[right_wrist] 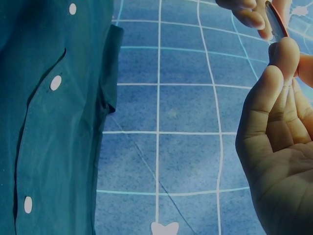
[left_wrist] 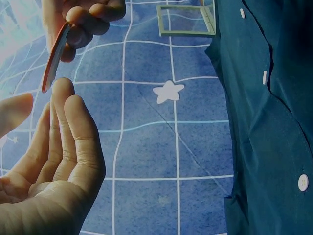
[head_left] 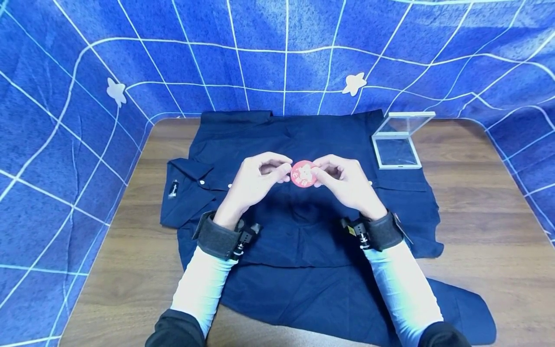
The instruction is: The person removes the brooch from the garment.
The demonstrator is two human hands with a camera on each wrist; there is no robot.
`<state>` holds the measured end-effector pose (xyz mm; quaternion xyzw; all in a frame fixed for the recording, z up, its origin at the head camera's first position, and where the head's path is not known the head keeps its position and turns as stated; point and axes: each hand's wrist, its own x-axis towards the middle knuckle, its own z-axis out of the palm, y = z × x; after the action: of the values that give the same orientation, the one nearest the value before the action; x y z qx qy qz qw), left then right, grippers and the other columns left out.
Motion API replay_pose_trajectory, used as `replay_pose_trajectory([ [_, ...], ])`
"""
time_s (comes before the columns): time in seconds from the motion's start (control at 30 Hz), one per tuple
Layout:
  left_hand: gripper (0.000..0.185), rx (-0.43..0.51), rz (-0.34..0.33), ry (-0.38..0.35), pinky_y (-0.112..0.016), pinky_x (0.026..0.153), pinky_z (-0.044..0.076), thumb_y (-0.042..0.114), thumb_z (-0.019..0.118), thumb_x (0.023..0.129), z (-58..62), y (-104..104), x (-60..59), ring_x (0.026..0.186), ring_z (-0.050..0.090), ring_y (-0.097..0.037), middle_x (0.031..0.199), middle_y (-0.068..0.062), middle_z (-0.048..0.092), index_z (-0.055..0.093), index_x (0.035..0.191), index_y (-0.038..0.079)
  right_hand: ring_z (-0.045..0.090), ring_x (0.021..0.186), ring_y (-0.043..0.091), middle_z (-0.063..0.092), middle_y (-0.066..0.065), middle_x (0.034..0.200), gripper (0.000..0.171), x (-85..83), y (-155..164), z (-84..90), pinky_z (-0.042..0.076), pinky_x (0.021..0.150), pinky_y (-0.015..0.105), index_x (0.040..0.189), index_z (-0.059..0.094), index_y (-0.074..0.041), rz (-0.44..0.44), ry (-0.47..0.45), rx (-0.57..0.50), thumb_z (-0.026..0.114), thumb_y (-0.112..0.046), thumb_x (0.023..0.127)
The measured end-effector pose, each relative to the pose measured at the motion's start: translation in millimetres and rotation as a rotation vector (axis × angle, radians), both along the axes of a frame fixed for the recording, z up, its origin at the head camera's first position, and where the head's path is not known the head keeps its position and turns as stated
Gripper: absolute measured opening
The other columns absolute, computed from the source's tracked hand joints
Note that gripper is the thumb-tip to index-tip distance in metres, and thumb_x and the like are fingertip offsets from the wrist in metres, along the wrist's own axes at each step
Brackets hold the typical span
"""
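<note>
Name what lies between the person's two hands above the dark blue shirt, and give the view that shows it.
A round pink badge, pinched between the left hand and the right hand over the shirt; the head view shows it best.

Clear case, blue checked backdrop

Brown wood-grain table, blue grid-pattern cloth rising round its far and side edges. Dark navy button-up shirt spread flat over table centre, collar toward left edge. Clear square plastic case, lid open, sits at shirt's far right corner, partly on the fabric.
</note>
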<state>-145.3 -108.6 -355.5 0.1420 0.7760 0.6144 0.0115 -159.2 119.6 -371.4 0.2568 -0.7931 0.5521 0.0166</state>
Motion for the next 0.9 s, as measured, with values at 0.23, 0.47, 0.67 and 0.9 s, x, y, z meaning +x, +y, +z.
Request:
replay_pose_trajectory([
  [0.23,0.020,-0.044,0.021,0.000,-0.045,0.084,0.057,0.015,0.066,0.094,1.3,-3.0,-1.0,0.083,0.073,-0.021,0.102,-0.015,0.073,0.070,0.110,0.003,0.070,0.068,0.013,0.073,0.012,0.083,0.014,-1.3,1.5,1.9,0.051,0.061,0.020,0.105,0.069,-0.002,-0.023,0.005,0.035,0.064,-0.010,0.094],
  [0.47,0.020,-0.049,0.011,0.005,-0.050,0.084,0.056,0.015,0.065,0.095,2.2,-1.8,-3.0,0.083,0.073,-0.020,0.101,-0.015,0.073,0.070,0.110,0.003,0.068,0.067,0.008,0.073,0.009,0.081,0.015,-3.3,4.5,3.9,0.047,0.058,0.021,0.104,0.070,-0.005,-0.053,0.019,0.072,0.065,-0.014,0.094],
  [0.67,0.020,-0.059,-0.012,-0.017,-0.033,0.082,0.059,0.015,0.063,0.096,-2.3,0.3,-4.0,0.083,0.073,-0.019,0.100,-0.015,0.073,0.070,0.110,0.003,0.068,0.067,0.007,0.073,0.013,0.083,0.016,-10.4,13.1,-0.8,0.048,0.058,0.020,0.106,0.070,-0.004,-0.098,-0.013,0.065,0.064,-0.015,0.095],
  [0.9,0.017,-0.127,-0.104,0.009,-0.031,0.072,0.058,0.017,0.065,0.095,-6.5,30.4,-13.4,0.079,0.072,-0.027,0.090,-0.013,0.073,0.071,0.105,0.005,0.067,0.069,0.002,0.072,0.018,0.089,0.022,-28.3,46.8,-4.1,0.051,0.066,0.015,0.107,0.070,0.000,-0.211,-0.036,0.095,0.065,-0.018,0.095],
])
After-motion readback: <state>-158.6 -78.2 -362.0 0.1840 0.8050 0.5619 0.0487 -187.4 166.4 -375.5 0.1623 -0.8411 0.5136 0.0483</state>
